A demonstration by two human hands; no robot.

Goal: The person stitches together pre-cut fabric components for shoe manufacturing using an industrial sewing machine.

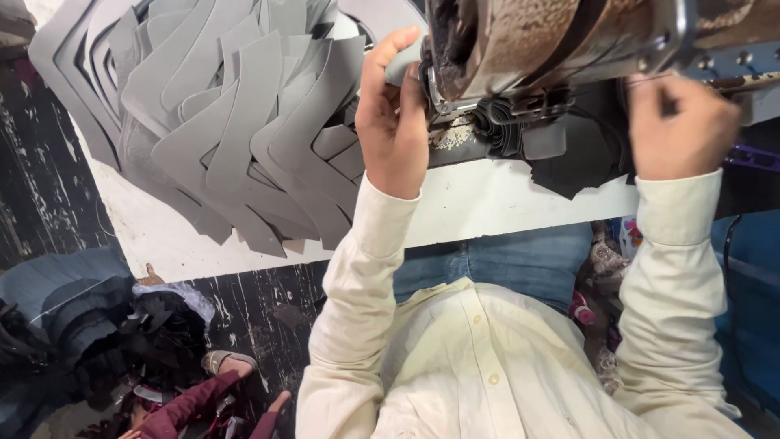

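My left hand (392, 114) grips a grey cut piece (402, 67) and holds it against the underside of a rusty brown machine head (520, 41). My right hand (678, 126) is blurred, fingers closed near the machine's metal bracket (715, 57); what it holds is not clear. Below the machine lies a stack of dark cut pieces (569, 150) on the white table (487, 203). Both arms wear cream sleeves.
A big fanned pile of grey curved cut pieces (236, 122) covers the table's left half. Left of the table, lower down, lie heaps of dark scraps (97, 333) and another person's maroon sleeve (191, 406). Blue jeans (504, 260) show under the table edge.
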